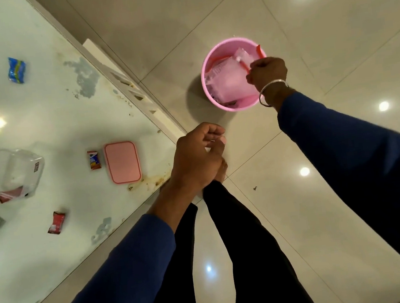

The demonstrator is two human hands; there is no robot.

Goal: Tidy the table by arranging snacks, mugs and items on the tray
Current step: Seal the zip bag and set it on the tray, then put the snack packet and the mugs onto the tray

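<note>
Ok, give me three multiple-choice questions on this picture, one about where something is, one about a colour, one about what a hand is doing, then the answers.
1. Where is the pink bucket?
A. on the table
B. on the floor beside the table
C. on a chair

2. What colour is the flat lid on the table?
A. pink
B. green
C. black

3. What is the right hand doing?
A. resting flat on the table
B. holding a mug
C. closed at the bucket's rim, over the wrappers inside

Answers: 1 B, the bucket stands on the floor tiles past the table edge. 2 A, the lid is pink, beside a small snack packet. 3 C, the fist is at the rim; the left hand hangs half curled and empty.
</note>
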